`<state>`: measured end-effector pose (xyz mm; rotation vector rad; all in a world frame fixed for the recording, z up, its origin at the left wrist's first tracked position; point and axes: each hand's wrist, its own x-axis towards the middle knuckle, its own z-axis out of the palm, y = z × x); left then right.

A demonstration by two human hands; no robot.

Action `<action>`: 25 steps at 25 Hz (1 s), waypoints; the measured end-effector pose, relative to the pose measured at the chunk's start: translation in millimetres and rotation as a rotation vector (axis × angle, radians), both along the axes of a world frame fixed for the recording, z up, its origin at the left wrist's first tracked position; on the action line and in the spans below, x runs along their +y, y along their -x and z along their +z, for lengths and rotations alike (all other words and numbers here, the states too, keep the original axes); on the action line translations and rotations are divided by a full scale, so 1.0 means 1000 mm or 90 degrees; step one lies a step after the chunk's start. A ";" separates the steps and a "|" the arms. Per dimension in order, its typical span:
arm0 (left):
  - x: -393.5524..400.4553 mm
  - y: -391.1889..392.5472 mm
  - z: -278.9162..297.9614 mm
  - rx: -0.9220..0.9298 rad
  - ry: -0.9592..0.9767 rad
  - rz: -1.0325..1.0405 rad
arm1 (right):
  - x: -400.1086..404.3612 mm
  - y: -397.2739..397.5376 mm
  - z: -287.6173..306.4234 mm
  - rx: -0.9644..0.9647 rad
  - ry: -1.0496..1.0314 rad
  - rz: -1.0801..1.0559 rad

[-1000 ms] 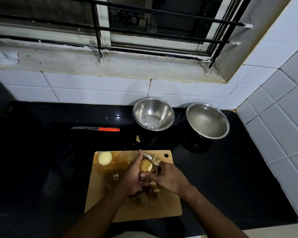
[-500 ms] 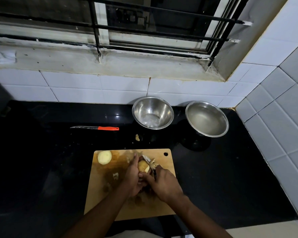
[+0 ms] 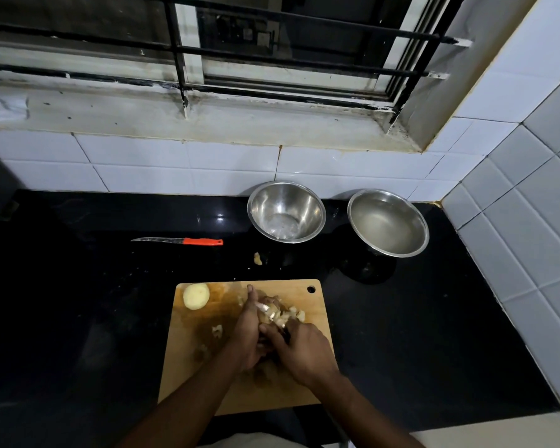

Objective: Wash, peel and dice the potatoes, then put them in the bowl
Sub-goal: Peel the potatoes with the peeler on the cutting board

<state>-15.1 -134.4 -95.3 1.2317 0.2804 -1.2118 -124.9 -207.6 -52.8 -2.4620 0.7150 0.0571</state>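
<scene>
Nearest: both forearms coming in from the bottom edge, meeting over the middle of the wooden cutting board [image 3: 317, 376]. Left hand [image 3: 244, 337] curled round a potato [image 3: 265, 313], mostly hidden under the fingers, only a pale sliver showing. Right hand [image 3: 304, 347] closed on a peeler [image 3: 274, 316], metal head laid against the potato's upper face; handle buried in the fist, so probably a peeler, not certain in this light. Hands touching each other at the thumbs.

On the board: pile of peel scraps [image 3: 291, 313] just right of the held potato, a few smaller scraps [image 3: 217, 331] left of the left hand. Second potato [image 3: 196, 296], peeled and pale, resting alone at the far-left corner of the board. Hang hole at the far-right corner.

Beyond the board, on the black countertop [image 3: 78, 302]: one stray peel bit [image 3: 257, 258] between the board and the bowls. Orange-handled knife [image 3: 178, 241] lying flat, well apart from the board, blade pointing left.

Further back, against the white tiled wall [image 3: 188, 166]: two steel bowls side by side, not touching. Left bowl [image 3: 286, 212] with a wet film at the bottom. Right bowl [image 3: 388, 223] holding water, slightly cloudy. No potato in either.

Farthest: stained window sill [image 3: 207, 118] under black window bars [image 3: 272, 59], crumpled white cloth [image 3: 0, 105] at its left end.
</scene>
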 end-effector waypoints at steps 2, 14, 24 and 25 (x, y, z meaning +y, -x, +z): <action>0.002 -0.001 0.000 -0.018 -0.017 -0.014 | -0.008 -0.002 -0.004 0.009 -0.037 -0.044; 0.000 0.008 -0.005 0.030 0.037 0.035 | 0.014 -0.001 0.000 0.025 0.090 0.022; 0.004 0.001 -0.016 0.035 -0.058 0.042 | 0.008 0.002 -0.004 0.014 0.116 -0.033; 0.004 0.003 -0.015 0.033 -0.061 0.045 | 0.010 0.003 -0.005 0.008 0.121 -0.033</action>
